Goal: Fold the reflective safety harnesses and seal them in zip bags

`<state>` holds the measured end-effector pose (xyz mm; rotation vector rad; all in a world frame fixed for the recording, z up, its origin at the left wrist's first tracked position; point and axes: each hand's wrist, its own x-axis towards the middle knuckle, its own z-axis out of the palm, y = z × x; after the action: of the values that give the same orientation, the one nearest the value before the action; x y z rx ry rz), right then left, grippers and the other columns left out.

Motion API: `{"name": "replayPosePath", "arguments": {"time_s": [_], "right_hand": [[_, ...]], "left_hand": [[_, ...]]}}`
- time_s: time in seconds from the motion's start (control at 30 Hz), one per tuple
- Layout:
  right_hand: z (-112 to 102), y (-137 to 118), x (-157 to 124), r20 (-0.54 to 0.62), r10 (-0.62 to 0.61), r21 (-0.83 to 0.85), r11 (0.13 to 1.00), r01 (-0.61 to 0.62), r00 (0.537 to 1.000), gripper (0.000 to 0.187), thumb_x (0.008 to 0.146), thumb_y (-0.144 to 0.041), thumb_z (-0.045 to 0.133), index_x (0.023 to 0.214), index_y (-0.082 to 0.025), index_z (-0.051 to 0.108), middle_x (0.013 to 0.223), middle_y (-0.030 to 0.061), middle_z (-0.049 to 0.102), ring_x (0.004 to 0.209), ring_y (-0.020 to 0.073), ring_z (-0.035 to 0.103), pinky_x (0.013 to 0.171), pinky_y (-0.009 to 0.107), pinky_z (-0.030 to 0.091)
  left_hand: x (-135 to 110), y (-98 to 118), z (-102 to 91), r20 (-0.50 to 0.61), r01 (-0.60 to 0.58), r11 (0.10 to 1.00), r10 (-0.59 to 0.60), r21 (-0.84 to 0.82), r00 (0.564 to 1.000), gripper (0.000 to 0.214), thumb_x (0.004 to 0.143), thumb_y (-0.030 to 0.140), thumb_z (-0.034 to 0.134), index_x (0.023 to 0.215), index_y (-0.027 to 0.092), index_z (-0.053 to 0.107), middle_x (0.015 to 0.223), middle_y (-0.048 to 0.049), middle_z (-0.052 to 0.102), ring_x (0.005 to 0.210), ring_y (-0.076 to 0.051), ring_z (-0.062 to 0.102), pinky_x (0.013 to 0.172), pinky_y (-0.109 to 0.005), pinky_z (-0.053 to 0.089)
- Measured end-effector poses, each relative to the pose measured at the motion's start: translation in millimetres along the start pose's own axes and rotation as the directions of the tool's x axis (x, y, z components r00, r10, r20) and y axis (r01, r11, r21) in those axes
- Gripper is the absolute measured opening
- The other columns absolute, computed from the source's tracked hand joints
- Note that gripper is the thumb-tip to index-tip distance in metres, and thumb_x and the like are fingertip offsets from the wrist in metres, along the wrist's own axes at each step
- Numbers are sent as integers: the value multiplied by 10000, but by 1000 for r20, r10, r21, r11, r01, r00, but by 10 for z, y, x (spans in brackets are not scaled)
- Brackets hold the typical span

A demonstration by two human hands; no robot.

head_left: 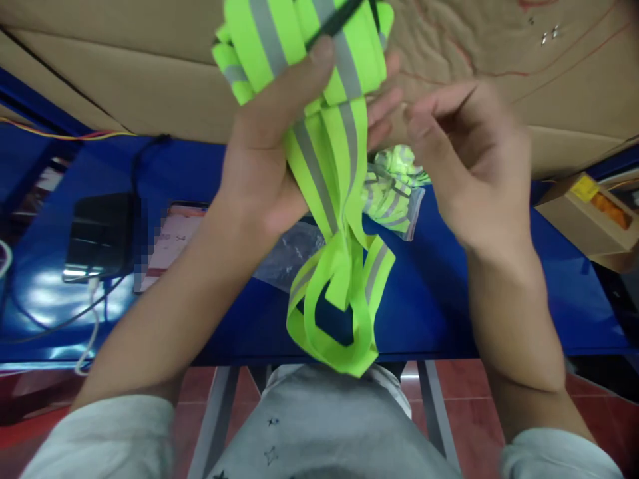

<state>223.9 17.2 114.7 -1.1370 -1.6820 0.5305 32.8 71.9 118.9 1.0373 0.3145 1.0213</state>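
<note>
Two hands are raised above a blue table (434,299). The left hand (254,156) grips a yellow-green strap bundle (324,166) between thumb and fingers; the bundle carries grey stripes, and a black band (337,25) crosses its upper part. Its lower loops hang in front of the table's near edge. The right hand (479,159) is apart from the bundle, with fingers curled and thumb close to the index finger; whether anything is pinched there cannot be told.

Containers: a clear plastic bag (415,209) lies on the table between the hands, holding folded straps (389,199) of the same colour. More yellow-green material (399,159) sits just behind; whether it is bagged cannot be told. A clear plastic sheet or bag (289,256) lies partly behind the left forearm. At right, a cardboard box (566,213) with a yellow label (585,187) shows orange material (612,210) at an opening.
</note>
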Motion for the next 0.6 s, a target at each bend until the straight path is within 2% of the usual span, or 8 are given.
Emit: {"name": "replayPosePath", "arguments": {"time_s": [0.07, 0.13, 0.17, 0.23, 0.33, 0.47, 0.53, 0.6], "right_hand": [[149, 31, -24, 144, 151, 248, 951, -184, 978, 174, 935, -407, 757, 969, -239, 726, 878, 5, 699, 803, 161, 660, 730, 299, 552], [303, 72, -37, 352, 205, 343, 880, -330, 913, 271, 830, -429, 858, 966, -234, 729, 881, 7, 719, 786, 163, 663, 692, 295, 539], [373, 91, -40, 411, 210, 359, 857, -370, 887, 325, 792, -447, 884, 983, -239, 725, 922, 14, 731, 829, 175, 677, 717, 302, 555], [480, 121, -41, 455, 202, 377, 838, -394, 867, 393, 762, -505, 890, 997, -249, 706, 1001, 26, 733, 934, 198, 692, 792, 319, 584], [546, 155, -37, 478, 180, 408, 821, -399, 860, 439, 772, -568, 861, 1018, -256, 675, 1092, 37, 723, 1062, 215, 689, 878, 336, 598], [492, 231, -30, 530, 152, 449, 785, -427, 835, 446, 779, -558, 852, 1045, -243, 680, 1052, 29, 723, 1028, 212, 703, 866, 344, 602], [423, 281, -22, 544, 141, 444, 788, -427, 827, 421, 773, -527, 864, 1024, -239, 687, 965, 10, 720, 903, 188, 703, 770, 316, 591], [334, 316, -3, 553, 139, 407, 815, -412, 822, 373, 774, -497, 873, 951, -232, 681, 846, -16, 690, 743, 146, 656, 640, 270, 535]], "left_hand": [[-15, 90, -18, -3, -47, 994, 47, 94, 999, 413, 1132, 273, 344, 1204, 176, 739, 1306, 54, 737, 1468, -202, 526, 1202, -291, 435], [-24, 140, -19, -12, -58, 991, 60, 119, 998, 452, 1132, 282, 313, 1249, 167, 734, 1306, 85, 728, 1552, -231, 398, 1195, -285, 417], [-25, 151, -11, -22, -56, 993, 59, 106, 998, 460, 1129, 277, 306, 1258, 158, 731, 1281, 92, 733, 1567, -240, 351, 1186, -284, 413], [-18, 164, 22, -38, -41, 999, 42, 35, 998, 499, 1124, 258, 266, 1228, 118, 734, 1193, 79, 754, 1555, -240, 341, 1160, -285, 424], [0, 201, 97, -86, 20, 994, -30, -109, 996, 645, 1120, 241, 129, 1042, 51, 741, 1030, 12, 771, 1474, -212, 481, 1107, -290, 471], [18, 301, 180, -149, 36, 969, -75, -245, 986, 875, 1067, 304, -76, 845, 25, 723, 908, -10, 725, 1350, -186, 602, 998, -284, 498], [30, 341, 183, -238, -13, 974, -42, -226, 970, 1033, 962, 313, -249, 953, -12, 731, 995, 12, 706, 1289, -156, 633, 960, -327, 477], [46, 360, 135, -327, -68, 992, 30, -104, 944, 1119, 900, 321, -337, 1260, -14, 668, 1156, 30, 698, 1328, -159, 591, 989, -384, 436]]}}
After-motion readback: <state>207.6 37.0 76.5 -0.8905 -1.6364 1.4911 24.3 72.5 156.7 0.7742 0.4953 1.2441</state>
